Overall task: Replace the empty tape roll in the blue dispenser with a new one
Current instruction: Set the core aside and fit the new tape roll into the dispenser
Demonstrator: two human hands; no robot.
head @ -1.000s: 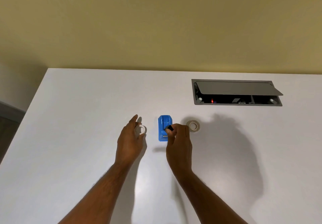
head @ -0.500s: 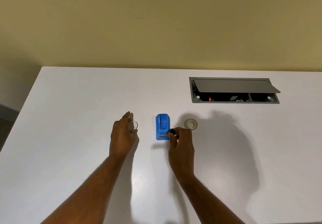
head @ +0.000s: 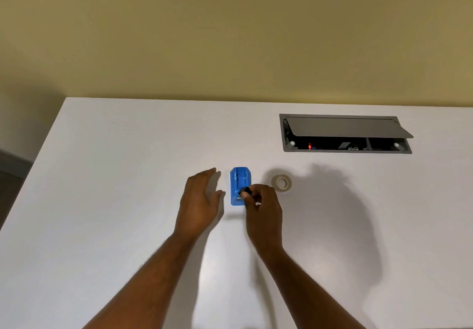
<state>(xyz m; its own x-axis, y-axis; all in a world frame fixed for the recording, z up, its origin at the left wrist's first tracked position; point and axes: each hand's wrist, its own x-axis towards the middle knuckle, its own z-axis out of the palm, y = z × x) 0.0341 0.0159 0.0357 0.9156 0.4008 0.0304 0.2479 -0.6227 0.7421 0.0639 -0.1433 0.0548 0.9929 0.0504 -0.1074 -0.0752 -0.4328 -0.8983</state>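
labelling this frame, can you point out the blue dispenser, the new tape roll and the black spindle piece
blue dispenser (head: pixel 240 179): head view, upper body
new tape roll (head: pixel 276 182): head view, left rim
black spindle piece (head: pixel 246 190): head view, end showing by the fingertips

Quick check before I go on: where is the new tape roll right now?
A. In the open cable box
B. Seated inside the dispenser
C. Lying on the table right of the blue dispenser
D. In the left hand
C: the tape roll lies flat on the table, right of the blue dispenser, apart from both hands.
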